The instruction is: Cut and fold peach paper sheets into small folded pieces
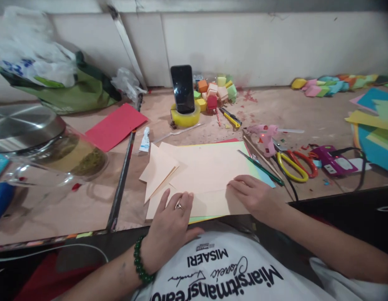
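Note:
A peach sheet of paper point(206, 169) lies on a stack of coloured sheets at the table's near edge, its lower strip folded up. My left hand point(170, 223), with a ring and a green bead bracelet, lies flat on the sheet's lower left part, fingers stretched out. My right hand point(254, 196) presses its fingertips on the fold at the sheet's lower right, fingers together and flat. A folded peach piece point(158, 171) rests to the left of the sheet.
Behind the sheet a phone point(182, 88) stands in a yellow tape roll point(185, 119) beside small coloured paper cubes point(217, 92). A pink glue gun point(265, 138), yellow and orange scissors point(295, 165), sticks and a purple device lie right. Red paper point(115, 125), glass jar point(56, 154) sit left.

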{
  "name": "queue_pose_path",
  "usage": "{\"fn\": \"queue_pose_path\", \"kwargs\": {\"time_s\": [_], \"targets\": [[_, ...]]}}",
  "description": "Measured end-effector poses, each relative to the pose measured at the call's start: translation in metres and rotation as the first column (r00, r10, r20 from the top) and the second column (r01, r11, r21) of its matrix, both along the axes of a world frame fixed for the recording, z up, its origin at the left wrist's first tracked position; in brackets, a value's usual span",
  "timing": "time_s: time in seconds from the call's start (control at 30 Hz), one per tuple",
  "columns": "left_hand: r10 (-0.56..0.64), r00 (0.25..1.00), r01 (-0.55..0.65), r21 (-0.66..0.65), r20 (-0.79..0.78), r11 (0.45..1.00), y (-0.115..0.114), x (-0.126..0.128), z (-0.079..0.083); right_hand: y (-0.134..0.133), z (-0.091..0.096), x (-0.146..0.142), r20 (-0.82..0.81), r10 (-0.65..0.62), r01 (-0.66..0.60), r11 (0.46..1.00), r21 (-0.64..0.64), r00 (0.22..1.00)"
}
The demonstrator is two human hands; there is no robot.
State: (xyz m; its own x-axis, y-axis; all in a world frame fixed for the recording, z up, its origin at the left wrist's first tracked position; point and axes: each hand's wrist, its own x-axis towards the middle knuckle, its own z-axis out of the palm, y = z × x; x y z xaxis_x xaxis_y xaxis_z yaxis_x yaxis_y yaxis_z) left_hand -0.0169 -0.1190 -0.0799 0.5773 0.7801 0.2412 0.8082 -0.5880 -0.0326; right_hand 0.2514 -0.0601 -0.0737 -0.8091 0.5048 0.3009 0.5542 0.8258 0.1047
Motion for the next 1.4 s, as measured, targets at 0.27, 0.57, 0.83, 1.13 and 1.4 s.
{"fn": "queue_pose_path", "kwargs": {"time_s": [0.27,0.57,0.83,1.13,1.4], "targets": [[0.045,0.999,-0.046,0.033,0.024,0.998,-0.004,0.000,-0.004,-0.012,-0.014,0.035,-0.160,-0.167,0.164,0.986,-0.033,0.973],[0.065,0.995,-0.068,0.033,0.077,0.997,-0.003,-0.003,-0.004,-0.022,-0.018,0.052,-0.224,-0.247,0.259,0.966,0.023,0.943],[0.112,0.991,-0.114,0.031,0.074,0.993,-0.005,0.003,0.002,-0.024,-0.021,0.056,-0.155,-0.290,0.305,0.949,0.080,0.944],[0.169,0.984,-0.174,0.132,0.051,0.976,-0.011,0.014,0.002,-0.026,-0.024,0.054,-0.208,-0.334,0.350,0.935,0.046,0.919],[0.226,0.974,-0.224,0.151,0.005,0.963,-0.014,0.021,0.002,-0.024,-0.032,0.056,-0.236,-0.355,0.362,0.932,-0.014,0.905]]}}
